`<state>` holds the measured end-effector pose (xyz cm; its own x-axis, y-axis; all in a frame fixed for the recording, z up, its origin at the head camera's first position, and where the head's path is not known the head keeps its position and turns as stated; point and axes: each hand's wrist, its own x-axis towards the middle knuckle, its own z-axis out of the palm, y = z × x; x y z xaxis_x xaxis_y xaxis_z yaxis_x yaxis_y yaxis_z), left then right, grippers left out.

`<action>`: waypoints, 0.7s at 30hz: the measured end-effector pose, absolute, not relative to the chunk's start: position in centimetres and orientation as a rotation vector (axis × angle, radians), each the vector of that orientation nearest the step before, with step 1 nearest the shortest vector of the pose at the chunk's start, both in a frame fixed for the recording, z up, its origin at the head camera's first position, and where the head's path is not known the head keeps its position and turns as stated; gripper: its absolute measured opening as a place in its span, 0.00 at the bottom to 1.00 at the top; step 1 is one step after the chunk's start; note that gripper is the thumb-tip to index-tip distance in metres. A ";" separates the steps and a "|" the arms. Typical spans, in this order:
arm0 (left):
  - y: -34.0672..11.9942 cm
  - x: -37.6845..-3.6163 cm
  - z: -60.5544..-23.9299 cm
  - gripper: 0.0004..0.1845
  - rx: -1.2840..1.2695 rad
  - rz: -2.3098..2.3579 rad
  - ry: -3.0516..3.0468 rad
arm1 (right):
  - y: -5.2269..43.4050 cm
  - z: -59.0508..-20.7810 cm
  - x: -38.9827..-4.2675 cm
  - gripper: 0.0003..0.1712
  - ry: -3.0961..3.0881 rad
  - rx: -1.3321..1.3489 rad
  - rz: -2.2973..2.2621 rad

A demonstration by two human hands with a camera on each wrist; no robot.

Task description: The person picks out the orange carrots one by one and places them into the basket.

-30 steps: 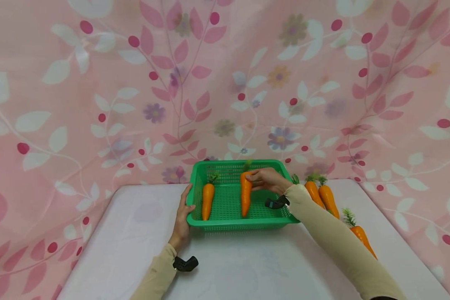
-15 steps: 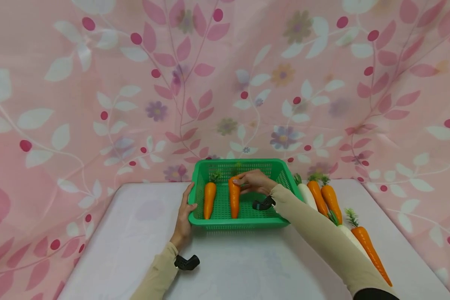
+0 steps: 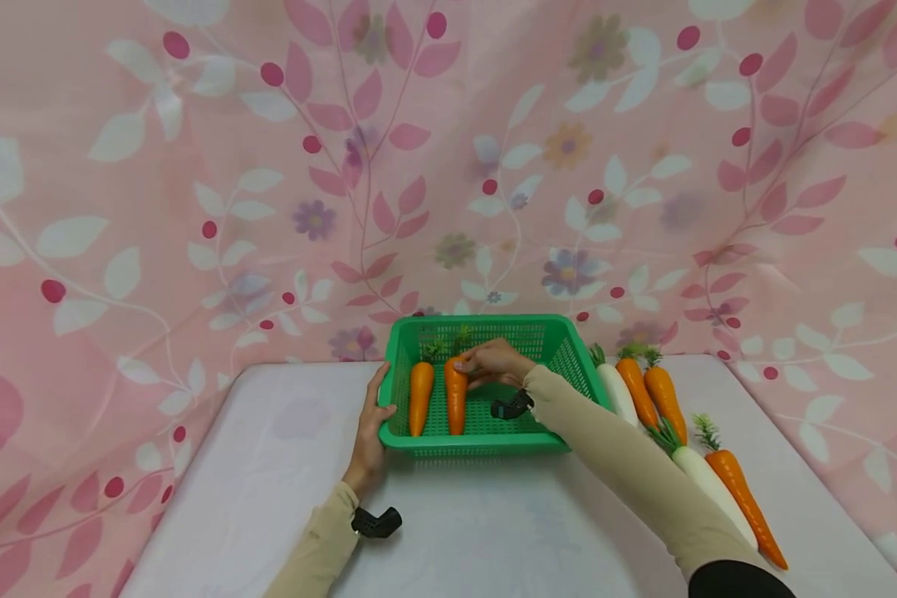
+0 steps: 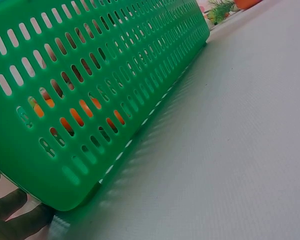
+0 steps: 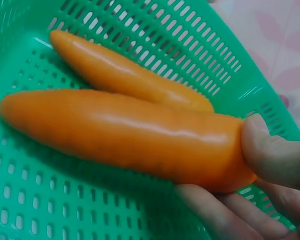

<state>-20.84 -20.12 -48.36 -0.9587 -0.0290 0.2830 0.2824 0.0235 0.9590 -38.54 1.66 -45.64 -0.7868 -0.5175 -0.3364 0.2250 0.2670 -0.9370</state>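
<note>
A green slotted basket [image 3: 561, 349] stands at the back of the white table. One orange carrot [image 3: 420, 397] lies inside it at the left. My right hand [image 3: 492, 363] grips the thick end of a second carrot [image 3: 456, 399] and holds it right beside the first; in the right wrist view my thumb [image 5: 270, 150] and fingers pinch this carrot [image 5: 125, 135], with the other carrot [image 5: 120, 75] behind it. My left hand [image 3: 374, 423] holds the basket's left wall; the left wrist view shows that wall [image 4: 90, 100] close up, with fingertips [image 4: 15, 215] at its corner.
Right of the basket lie a white radish [image 3: 616, 392], two orange carrots [image 3: 654, 392], another white radish [image 3: 706, 482] and a further carrot [image 3: 743, 494]. A pink floral cloth [image 3: 194, 208] hangs behind and around the table [image 3: 508, 523].
My right hand has carried the second carrot leftward across the basket until it sits beside the first carrot. The left hand has kept its hold on the basket's side.
</note>
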 end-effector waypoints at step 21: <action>-20.7 -22.7 -51.7 0.36 -0.254 -1.955 -2.058 | 0.2 -46.3 -39.2 0.19 2.041 -0.249 -1.490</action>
<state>-22.70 -20.69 -51.71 -0.9422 -0.0714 0.3273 0.3233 0.0630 0.9442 -39.16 0.23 -46.34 -0.8065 -0.4763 -0.3503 0.1883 0.3547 -0.9158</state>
